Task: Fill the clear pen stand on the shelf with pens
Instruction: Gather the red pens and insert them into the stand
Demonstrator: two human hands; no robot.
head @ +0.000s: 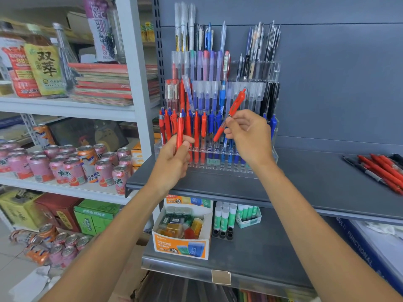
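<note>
A clear tiered pen stand (218, 165) stands on the grey shelf (305, 184), packed with red, blue, purple, black and clear pens. My left hand (174, 158) grips an upright red pen (180, 129) in front of the stand's lower left rows. My right hand (248, 138) pinches a second red pen (235, 107) near its grip, tilted with its clip end up to the right and its tip down over the front row of blue pens.
A loose pile of red and black pens (381, 168) lies on the shelf at the far right. Drink cans (72, 166) and notebooks fill the white shelves on the left. Below are an orange box of small items (183, 245) and glue sticks (224, 219).
</note>
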